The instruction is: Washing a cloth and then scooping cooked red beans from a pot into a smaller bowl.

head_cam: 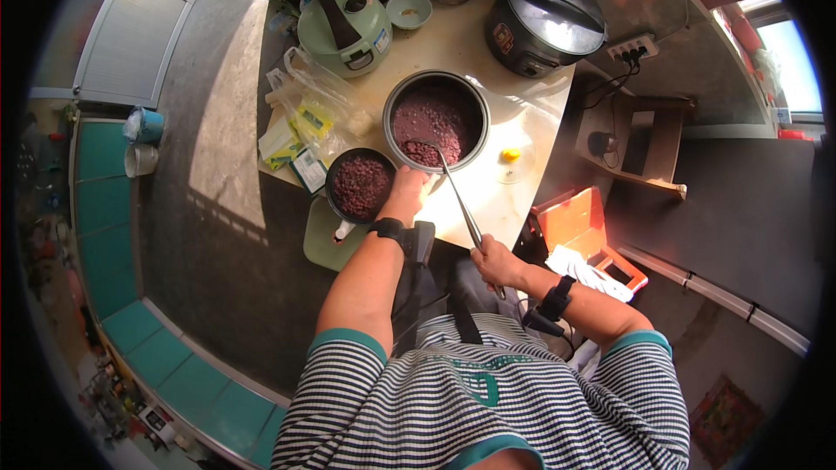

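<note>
My right hand [494,264] grips the metal handle of a ladle [461,199], whose bowl lies in a round cooker pot [484,137] of dark reddish beans in liquid. My left hand [410,190] is at the near rim of that pot, its fingers bent; a pale thing shows beside them, and what they hold is unclear. Just left of this hand stands a dark saucepan [328,190] filled with drained-looking beans [360,187], its pale handle [343,230] pointing towards me.
Plastic bags [326,111] and packets lie left on the table [457,46]. Behind are a green pressure cooker [344,31], a small bowl [409,11] and a black cooker [547,21]. A clear lid [514,156] with a yellow knob lies right. An orange case [575,222] stands below.
</note>
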Motion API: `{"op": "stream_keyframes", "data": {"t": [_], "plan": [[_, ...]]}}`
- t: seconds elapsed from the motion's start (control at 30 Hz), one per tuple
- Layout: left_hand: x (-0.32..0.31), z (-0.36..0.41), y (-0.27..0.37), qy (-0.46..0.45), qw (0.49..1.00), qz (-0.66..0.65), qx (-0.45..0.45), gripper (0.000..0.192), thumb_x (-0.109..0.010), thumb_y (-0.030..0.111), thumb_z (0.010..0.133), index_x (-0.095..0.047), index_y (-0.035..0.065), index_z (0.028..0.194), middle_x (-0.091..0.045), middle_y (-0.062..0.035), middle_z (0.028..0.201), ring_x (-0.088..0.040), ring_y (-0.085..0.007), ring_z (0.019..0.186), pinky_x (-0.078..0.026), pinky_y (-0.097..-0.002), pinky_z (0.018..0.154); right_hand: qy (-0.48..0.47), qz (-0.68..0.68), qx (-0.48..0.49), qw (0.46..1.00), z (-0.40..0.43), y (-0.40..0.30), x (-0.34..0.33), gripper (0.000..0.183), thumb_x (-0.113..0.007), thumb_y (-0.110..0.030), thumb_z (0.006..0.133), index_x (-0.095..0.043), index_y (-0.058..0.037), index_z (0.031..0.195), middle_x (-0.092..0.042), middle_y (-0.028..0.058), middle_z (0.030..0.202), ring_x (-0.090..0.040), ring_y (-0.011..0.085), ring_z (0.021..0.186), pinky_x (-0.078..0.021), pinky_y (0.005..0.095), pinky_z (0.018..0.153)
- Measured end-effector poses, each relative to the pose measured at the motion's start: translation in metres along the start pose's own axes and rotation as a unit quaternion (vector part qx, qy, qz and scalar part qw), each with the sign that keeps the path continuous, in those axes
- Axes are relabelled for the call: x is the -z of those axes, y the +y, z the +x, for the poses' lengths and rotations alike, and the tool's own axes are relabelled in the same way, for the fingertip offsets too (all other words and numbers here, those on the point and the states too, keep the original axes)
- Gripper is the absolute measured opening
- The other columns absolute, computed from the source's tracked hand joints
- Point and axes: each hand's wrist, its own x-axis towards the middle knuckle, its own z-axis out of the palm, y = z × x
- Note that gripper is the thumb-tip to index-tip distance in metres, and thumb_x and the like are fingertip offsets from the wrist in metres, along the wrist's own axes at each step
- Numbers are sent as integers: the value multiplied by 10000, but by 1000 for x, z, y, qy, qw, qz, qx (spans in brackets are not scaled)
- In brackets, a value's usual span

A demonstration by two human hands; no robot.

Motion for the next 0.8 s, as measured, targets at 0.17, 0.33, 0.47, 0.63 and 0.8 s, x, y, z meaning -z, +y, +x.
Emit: {"op": "stream_keyframes", "data": {"t": [0.17, 0.33, 0.47, 0.63, 0.8], "plan": [[3, 1, -15, 4, 999, 38, -8, 228, -463, 39, 667, -589, 7, 854, -600, -74, 871, -560, -186, 785, -433, -271, 691, -1, -1, 1, 1000, -3, -3, -1, 263, -377, -212, 896, -331, 45, 861, -495, 129, 590, -526, 204, 400, -442, 325, 359], [1, -1, -3, 4, 999, 30, -29, 172, -466, 69, 674, -588, 17, 783, -592, -64, 820, -548, -172, 745, -426, -268, 675, 1, 5, 0, 1000, -4, -4, 0, 264, -373, -217, 897, -328, 40, 853, -492, 127, 580, -527, 206, 400, -443, 326, 360], [1, 3, -14, 8, 1000, -11, -15, 165, -459, 57, 662, -587, 10, 755, -590, -70, 787, -549, -173, 731, -425, -271, 663, 0, 10, 5, 1000, -1, 1, -4, 266, -374, -221, 898, -329, 38, 858, -489, 124, 576, -525, 205, 398, -443, 327, 360], [0, 5, -19, 10, 999, -17, -47, 174, -460, 45, 658, -583, -4, 770, -591, -78, 800, -548, -175, 739, -430, -272, 670, 6, 15, 11, 1000, -3, 1, -4, 271, -376, -230, 907, -333, 34, 868, -490, 122, 582, -522, 203, 398, -440, 326, 356], [2, -1, -6, 11, 999, 21, -35, 134, -477, 43, 678, -563, -11, 765, -582, -88, 797, -548, -176, 736, -442, -277, 689, 7, 18, 10, 1000, -2, 3, -4, 278, -377, -235, 910, -332, 36, 870, -491, 122, 584, -522, 203, 397, -439, 325, 355]]}}
